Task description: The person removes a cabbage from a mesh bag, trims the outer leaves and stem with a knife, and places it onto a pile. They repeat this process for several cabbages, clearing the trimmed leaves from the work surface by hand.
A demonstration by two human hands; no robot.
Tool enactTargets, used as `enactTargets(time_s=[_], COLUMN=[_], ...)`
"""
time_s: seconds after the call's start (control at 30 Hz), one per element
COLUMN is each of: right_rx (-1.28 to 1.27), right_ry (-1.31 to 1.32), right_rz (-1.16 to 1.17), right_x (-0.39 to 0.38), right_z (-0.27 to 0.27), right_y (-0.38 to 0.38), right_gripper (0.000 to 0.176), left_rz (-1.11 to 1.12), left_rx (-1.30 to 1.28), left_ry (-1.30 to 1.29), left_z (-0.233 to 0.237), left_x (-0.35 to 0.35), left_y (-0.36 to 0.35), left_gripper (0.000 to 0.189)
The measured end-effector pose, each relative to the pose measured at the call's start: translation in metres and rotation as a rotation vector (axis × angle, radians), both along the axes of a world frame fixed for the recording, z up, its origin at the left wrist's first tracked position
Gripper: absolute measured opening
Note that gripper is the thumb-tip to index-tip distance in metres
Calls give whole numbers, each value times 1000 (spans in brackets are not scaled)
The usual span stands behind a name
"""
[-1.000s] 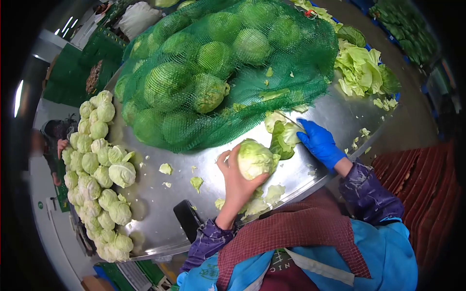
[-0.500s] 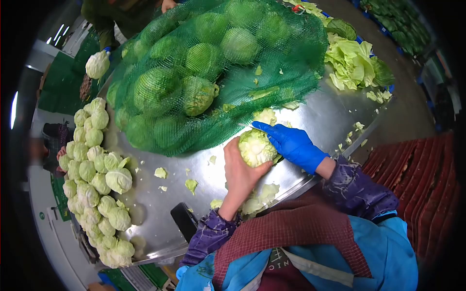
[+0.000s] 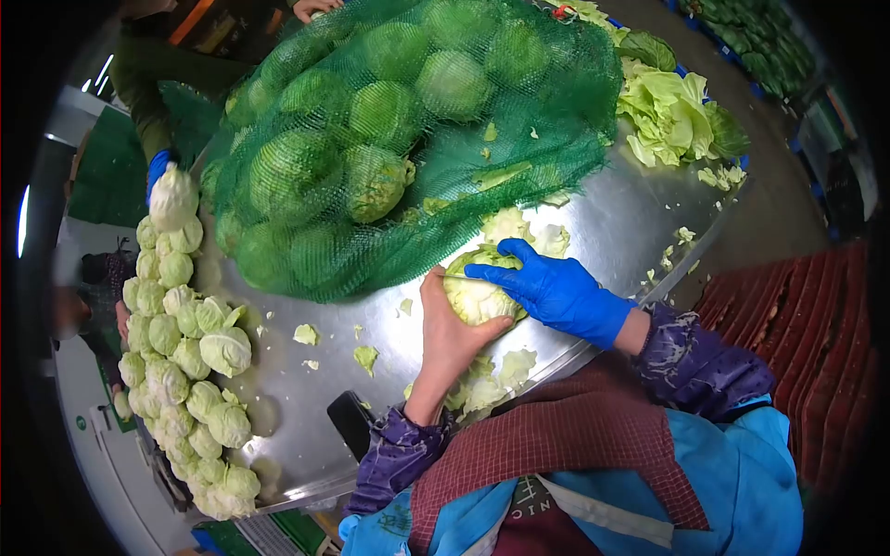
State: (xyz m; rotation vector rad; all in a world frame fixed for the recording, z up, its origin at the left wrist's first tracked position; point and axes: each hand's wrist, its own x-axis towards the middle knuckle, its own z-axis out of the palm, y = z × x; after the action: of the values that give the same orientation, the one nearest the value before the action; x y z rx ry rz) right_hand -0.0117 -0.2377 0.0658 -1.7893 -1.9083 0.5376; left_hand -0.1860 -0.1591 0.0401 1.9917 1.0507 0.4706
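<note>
My bare left hand [image 3: 454,324] is wrapped around the left and near side of a pale green cabbage [image 3: 480,298]. The gloved blue right hand [image 3: 561,289] is closed around a knife, whose handle is hidden in the fist. Only the thin blade of the knife [image 3: 454,276] shows, lying across the upper part of the cabbage towards my left fingertips. Loose trimmed leaves [image 3: 501,375] lie beneath and beside the cabbage on the metal table [image 3: 306,389].
A green net sack [image 3: 445,222] full of cabbages covers the far side. Trimmed cabbages [image 3: 167,334] are heaped along the left edge. Outer leaves [image 3: 672,116] lie at the far right, near red stacked crates [image 3: 788,324]. Another person's gloved hand [image 3: 158,171] holds a cabbage [image 3: 174,199].
The cabbage in my left hand has turned and shifted slightly left. The blade has moved down and left across it. The other person's cabbage has come down to the heap.
</note>
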Motion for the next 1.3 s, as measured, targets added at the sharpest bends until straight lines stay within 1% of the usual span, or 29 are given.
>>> enactTargets(time_s=[0.07, 0.13, 0.17, 0.2, 0.23, 0.27, 0.3, 0.33, 0.37, 0.47, 0.5, 0.53, 0.6, 0.63, 0.67, 0.73, 0.77, 0.8, 0.87, 0.9, 0.93, 1.0, 1.03, 1.07, 1.13, 1.17, 1.2, 1.27, 1.3], right_rx=[-11, -36, -62, -193, -122, -52, -51, -52, -58, -156, -138, -143, -191, -178, -205, -152, -88, -86, -286, -127, -126, -386, -262, -274, -242, -36, -18, -73, -106], right_ry=[-222, -292, -361, -373, -243, -109, -107, 3, 106, 171, 172, 176, 288, 310, 303, 149, 195, 192, 907, 718, 716, 649, 689, 694, 464, 226, 228, 653, 726], right_rz=[8, 9, 10, -24, 24, 67, 59, -77, -205, -280, -293, -291, -316, -251, -212, -137, -166, -161, -295, -260, -258, -457, -345, -346, -211, -200, -221, -258, -304], right_x=[-3, 2, 7, 17, 29, 35, 32, 27, 26, 51, 50, 43, 24, 18, 9, -2, -3, 1, 13, 23, 29, 39, 36, 26, 6, -3, -8, 0, 6], right_z=[1, -3, -4, 6, 2, -8, -22, -42, -57, -90, -85, -66, -11, 0, 8, -18, -24, -29, -46, -60, -60, -60, -47, -33, -5, -21, -25, -42, -48], right_y=[10, 25, 35, 48, 57, 60, 60, 58, 55, 53, 50, 45, 34, 26, 20, 10, 5, 5, -1, -4, -8, -10, -10, -9, 0, -1, -2, -1, -2], right_gripper=[51, 53, 55, 55, 49, 44, 44, 42, 41, 46, 53, 53, 60, 67, 67, 67, 55, 55, 41, 30, 30, 27, 38, 38, 52, 62, 53, 37, 31], left_rz=[2, 1, -54, -108, -177, -184, -142, -96, -168, -120, -105, -103, 11, 19, 35, 51, 42, 34, 71, 101, 104, 139, 146, 146, 135, 130, 125, 129, 110], left_rx=[-36, -71, 43, 158, 267, 269, 214, 156, 104, 48, 52, 47, -76, -78, -37, 5, 81, 158, 146, 135, 136, 88, 86, 91, 102, 101, 99, 160, 147], left_ry=[23, 48, 12, -23, -13, -8, -16, -26, -42, -71, -89, -85, -205, -211, -184, -156, -114, -70, -63, -60, -61, -50, -51, -30, -8, -28, -48, -41, -39], left_z=[5, 5, 3, 1, -5, -7, -7, -7, -8, -10, -13, -17, -23, -23, -22, -19, -17, -16, -15, -15, -16, -20, -19, -15, -9, -7, -6, -10, -10], left_x=[6, 9, 11, 11, 11, 8, 5, 2, -11, -22, -25, -27, -26, -25, -24, -24, -23, -22, -23, -24, -26, -29, -26, -23, -17, -12, -10, -13, -15], left_y=[2, -2, -8, -14, -16, -16, -14, -12, -8, -15, -16, -17, -19, -19, -20, -22, -24, -25, -29, -30, -30, -27, -27, -28, -33, -36, -37, -33, -30], left_gripper=[103, 102, 102, 103, 103, 103, 104, 105, 106, 106, 104, 104, 105, 105, 104, 103, 102, 102, 101, 101, 101, 102, 102, 102, 102, 102, 102, 101, 101])
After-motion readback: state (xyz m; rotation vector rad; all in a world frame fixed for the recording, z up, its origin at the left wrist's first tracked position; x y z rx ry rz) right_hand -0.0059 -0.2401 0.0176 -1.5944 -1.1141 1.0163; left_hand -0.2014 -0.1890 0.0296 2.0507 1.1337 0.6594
